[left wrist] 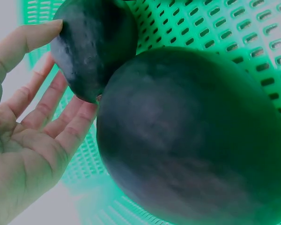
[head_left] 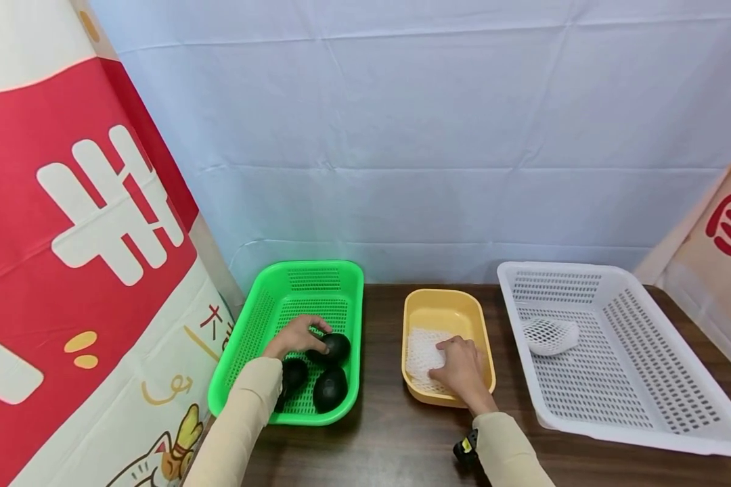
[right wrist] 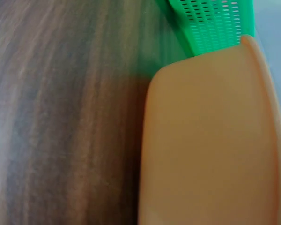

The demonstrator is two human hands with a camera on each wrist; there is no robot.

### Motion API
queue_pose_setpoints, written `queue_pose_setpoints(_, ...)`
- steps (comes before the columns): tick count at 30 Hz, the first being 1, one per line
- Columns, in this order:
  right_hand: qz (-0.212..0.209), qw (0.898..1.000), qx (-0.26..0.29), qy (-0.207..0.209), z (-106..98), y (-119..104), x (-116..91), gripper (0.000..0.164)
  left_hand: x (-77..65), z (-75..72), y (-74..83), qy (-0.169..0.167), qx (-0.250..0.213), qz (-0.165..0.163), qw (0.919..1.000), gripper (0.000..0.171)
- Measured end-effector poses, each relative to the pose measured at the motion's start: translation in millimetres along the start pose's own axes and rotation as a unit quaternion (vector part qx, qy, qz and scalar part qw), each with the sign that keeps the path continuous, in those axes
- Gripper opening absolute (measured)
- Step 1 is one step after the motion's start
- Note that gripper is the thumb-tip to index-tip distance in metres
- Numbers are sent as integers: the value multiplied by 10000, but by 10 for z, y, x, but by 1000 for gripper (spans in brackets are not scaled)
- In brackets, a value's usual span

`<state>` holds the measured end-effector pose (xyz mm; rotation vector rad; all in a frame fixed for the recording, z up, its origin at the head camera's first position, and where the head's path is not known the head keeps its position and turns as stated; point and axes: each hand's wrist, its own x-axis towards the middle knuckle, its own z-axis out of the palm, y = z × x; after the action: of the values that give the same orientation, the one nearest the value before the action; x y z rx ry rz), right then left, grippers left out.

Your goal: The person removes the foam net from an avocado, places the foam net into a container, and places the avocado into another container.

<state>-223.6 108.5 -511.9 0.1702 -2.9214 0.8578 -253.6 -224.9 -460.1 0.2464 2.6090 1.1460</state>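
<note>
In the head view a green basket (head_left: 357,304) holds several black avocados, among them one at the front (head_left: 330,390). My left hand (head_left: 297,335) grips another avocado (head_left: 336,350); in the left wrist view its thumb presses one side of that avocado (left wrist: 93,47) and fingers reach round below. A nearer avocado (left wrist: 187,140) fills much of that view. My right hand (head_left: 465,368) reaches into a yellow tub (head_left: 441,295) and touches white foam nets (head_left: 423,358), thumb and forefinger apart. Its other fingertips are hidden. The right wrist view shows only the tub's outer wall (right wrist: 210,140).
A large white basket (head_left: 627,406) stands at the right, with a white foam-netted item (head_left: 549,336) at its left side. All containers sit on a dark wooden table (head_left: 380,439). Hanging cloth (head_left: 402,135) borders the back, and printed cloth the sides.
</note>
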Motion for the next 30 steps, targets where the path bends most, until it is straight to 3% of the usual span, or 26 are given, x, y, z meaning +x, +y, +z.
queue_pose_setpoints(4, -130, 9991, 336, -217, -48, 20, 10, 51, -5, -9, 36, 50, 76, -146, 9999, 32)
queue_pose_setpoints(10, -32, 9979, 396, -505, -124, 19, 10, 49, 4, -6, 50, 83, 98, -192, 9997, 31)
queue_pose_setpoints(15, -129, 9983, 378, -418, -189, 15, -3, 42, 2, -17, 55, 231, -144, -189, 9995, 32)
queue_pose_setpoints(27, -299, 9963, 793, -131, -208, 65, -30, 34, -9, -57, 98, 282, -8, -119, 9995, 27)
queue_pose_setpoints(30, -292, 9952, 935, 3, -219, 61, -32, 33, -15, -74, 101, 323, 16, 47, 9995, 25)
